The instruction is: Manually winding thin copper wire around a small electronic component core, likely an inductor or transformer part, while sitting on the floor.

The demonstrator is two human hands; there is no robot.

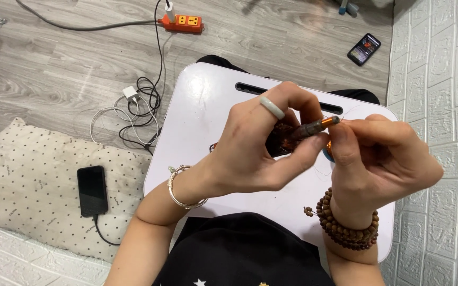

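Black garment (239, 254): nearest the camera, bottom centre of the frame, between the person's two forearms.
Dotted cream cushion (33, 175): left side of the frame, on the floor; a black phone (92, 189) lies on it with a cable plugged into its lower end.
White charger and tangled cables (133, 108): left of centre, on the grey wood-look floor (54, 63), just beside the table's left edge.
Orange power strip (182, 22): top of the frame, left of centre.
White lap table (197, 122): centre of the frame, with a slot near its far edge.
Left hand (261, 148): centre, above the table, fingers curled closed around a dark brown beaded piece (282, 139) and a brown tube with an orange band (314, 127); a pale ring (272, 107) sits on one finger, a silver bangle (178, 190) on the wrist.
Brown tube: pinched at the left fingertips, tilted up to the right, its tip touching the right hand's fingertips.
Right hand (382, 159): right of centre, fingers pinched together at the tube's tip; whether they grip a fine thread cannot be told. A brown bead bracelet (345, 228) wraps the wrist.
Second phone (364, 48): upper right, on the floor, screen lit.
White brick-pattern wall (451, 106): right edge.
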